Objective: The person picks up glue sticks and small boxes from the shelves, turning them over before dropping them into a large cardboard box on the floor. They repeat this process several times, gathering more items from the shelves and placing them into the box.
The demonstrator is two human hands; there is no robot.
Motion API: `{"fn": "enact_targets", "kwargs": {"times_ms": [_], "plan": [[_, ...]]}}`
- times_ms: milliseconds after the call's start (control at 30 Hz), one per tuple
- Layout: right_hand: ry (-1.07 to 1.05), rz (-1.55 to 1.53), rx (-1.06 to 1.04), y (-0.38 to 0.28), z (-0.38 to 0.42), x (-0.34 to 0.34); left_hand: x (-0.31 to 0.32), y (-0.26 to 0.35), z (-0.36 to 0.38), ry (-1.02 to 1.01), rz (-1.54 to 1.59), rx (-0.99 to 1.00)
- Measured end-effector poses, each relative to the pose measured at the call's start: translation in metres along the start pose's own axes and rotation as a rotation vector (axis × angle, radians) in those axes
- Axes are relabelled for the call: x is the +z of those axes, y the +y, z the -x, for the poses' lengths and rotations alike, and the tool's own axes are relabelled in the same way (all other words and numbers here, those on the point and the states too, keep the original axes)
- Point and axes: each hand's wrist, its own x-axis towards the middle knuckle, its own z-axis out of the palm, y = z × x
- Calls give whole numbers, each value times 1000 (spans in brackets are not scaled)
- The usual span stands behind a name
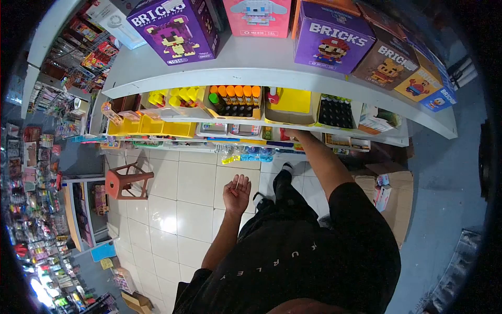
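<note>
My left hand (237, 194) is held out over the floor, palm up, its fingers stretched and slightly curled, away from the shelves. My right arm reaches forward to the shelf unit, and my right hand (294, 133) is at a lower shelf, below the yellow-lined box (288, 102). A small red item (284, 135) shows right beside that hand. The shelf edge hides most of its fingers. Above it, a box of orange-capped bottles (235, 97) and a box of dark-bodied bottles (336, 112) flank the yellow-lined box.
Boxes labelled Bricks (334, 39) line the top shelf, close above my arm. Yellow bins (151, 125) sit at the left of the shelves. A red-brown stool (128, 180) stands on the tiles. On the right is an open cardboard box (400, 196).
</note>
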Motion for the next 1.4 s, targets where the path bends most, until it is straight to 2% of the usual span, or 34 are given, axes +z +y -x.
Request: {"fn": "enact_targets", "kwargs": {"times_ms": [533,667,733,800,833,900,967,1033,1200,1400], "plan": [[37,32,-4,3,2,-8,13,-1,-16,-5,-39,-19],[28,107,-26,-3,3,-14,25,-3,-25,-9,-59,-28],[44,249,-62,-22,16,-29,35,-5,-31,-45,-69,-44],[-108,9,-92,-51,29,-57,47,-11,-42,-100,-77,-61],[-290,-318,-46,-71,31,-80,54,-15,-46,-102,-114,-54],[-346,-825,-88,-110,51,-110,67,-24,-56,-74,-152,-74],[-450,-1069,-107,-135,72,-113,66,-35,-71,-200,-223,-56],[-410,-1036,-194,-157,87,-130,69,-41,-78,-299,-273,-62],[-427,-1105,-5,-147,94,-110,71,-46,-73,-423,-178,-147],[-421,-1046,-75,-141,100,-108,77,-51,-66,-374,-193,-153]]}}
